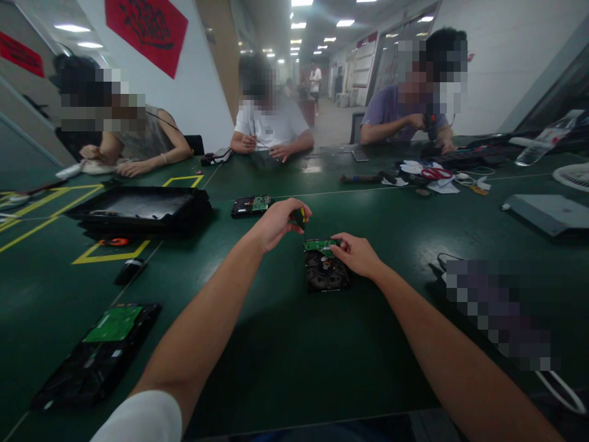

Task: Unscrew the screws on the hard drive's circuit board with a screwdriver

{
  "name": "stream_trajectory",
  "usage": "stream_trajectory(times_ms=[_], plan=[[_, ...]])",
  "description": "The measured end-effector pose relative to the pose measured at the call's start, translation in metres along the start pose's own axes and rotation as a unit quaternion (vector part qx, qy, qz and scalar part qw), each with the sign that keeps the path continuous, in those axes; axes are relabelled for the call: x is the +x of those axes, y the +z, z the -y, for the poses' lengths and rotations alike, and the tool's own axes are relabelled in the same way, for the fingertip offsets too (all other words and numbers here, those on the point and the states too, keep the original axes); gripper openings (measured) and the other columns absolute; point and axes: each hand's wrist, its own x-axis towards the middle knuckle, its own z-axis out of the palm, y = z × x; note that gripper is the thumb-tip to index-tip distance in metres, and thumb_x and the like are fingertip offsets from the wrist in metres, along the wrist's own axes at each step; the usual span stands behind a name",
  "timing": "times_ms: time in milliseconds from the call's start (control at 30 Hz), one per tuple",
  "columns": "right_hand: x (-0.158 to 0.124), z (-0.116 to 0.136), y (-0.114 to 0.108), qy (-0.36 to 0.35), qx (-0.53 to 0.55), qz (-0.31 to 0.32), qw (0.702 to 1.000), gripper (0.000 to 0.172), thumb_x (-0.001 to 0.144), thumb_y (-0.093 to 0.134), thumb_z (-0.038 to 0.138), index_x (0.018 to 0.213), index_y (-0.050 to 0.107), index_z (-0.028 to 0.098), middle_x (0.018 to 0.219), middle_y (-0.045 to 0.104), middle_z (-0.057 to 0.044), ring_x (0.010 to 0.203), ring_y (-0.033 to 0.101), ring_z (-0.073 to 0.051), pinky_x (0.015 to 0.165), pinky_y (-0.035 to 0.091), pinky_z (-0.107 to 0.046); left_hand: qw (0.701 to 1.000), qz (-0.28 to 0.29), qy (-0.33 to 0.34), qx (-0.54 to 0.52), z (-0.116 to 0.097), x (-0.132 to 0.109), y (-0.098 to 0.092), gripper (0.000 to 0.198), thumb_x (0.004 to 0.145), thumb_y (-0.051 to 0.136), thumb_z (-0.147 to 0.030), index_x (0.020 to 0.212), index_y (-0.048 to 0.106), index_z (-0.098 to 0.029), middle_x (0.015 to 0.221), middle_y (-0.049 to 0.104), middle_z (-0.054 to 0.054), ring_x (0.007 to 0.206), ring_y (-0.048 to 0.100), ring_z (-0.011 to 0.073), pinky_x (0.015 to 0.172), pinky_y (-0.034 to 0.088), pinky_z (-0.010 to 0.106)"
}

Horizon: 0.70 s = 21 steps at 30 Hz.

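On the green tabletop in front of me lies a hard drive (327, 274), its green circuit board (321, 247) at the far end. My left hand (281, 223) is closed around the dark and yellow handle of a screwdriver (300, 217), held upright with its shaft pointing down at the board's left corner. My right hand (356, 253) pinches the right edge of the board and the drive with thumb and fingers. Where the screwdriver's tip meets the board is too small to make out.
A second hard drive (251, 206) lies beyond my left hand, a third drive (99, 353) at the near left. A black tray (142, 205) stands left. To the right are a grey box (547, 213) and a blurred-out object (499, 313). Several people sit opposite.
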Motion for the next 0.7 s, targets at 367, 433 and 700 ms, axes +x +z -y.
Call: stream_trajectory(times_ms=[367,433,700], plan=[[-0.0006,0.0029,-0.0014,0.002,-0.003,-0.001,1.000,0.038,0.097,0.059,0.045,0.125,0.066,0.021,0.076,0.066,0.000,0.067,0.057,-0.015,0.062,0.037,-0.027,0.999,0.013,-0.017,-0.032,-0.0002,-0.0020,0.0006,0.023,0.086,0.061,-0.037,0.091,0.064,-0.015,0.087,0.071,0.012,0.084,0.068,0.0236,0.063,0.056,0.032],[-0.0008,0.0022,-0.0011,0.001,0.000,-0.001,1.000,0.038,0.097,0.059,0.045,0.126,0.066,0.021,0.075,0.066,0.000,0.066,0.057,-0.015,0.061,0.037,-0.028,1.000,0.014,-0.002,-0.018,-0.0001,-0.0016,0.0000,0.021,0.086,0.060,-0.035,0.087,0.066,-0.014,0.088,0.070,0.012,0.085,0.067,0.0225,0.064,0.056,0.031],[-0.0005,0.0014,-0.0013,-0.002,0.001,0.001,1.000,0.037,0.098,0.059,0.045,0.126,0.066,0.021,0.074,0.065,0.001,0.065,0.056,-0.014,0.062,0.036,-0.028,1.000,0.008,-0.003,0.017,-0.0023,-0.0022,-0.0014,0.023,0.085,0.060,-0.034,0.090,0.071,-0.014,0.090,0.068,0.011,0.085,0.064,0.0210,0.062,0.056,0.029]])
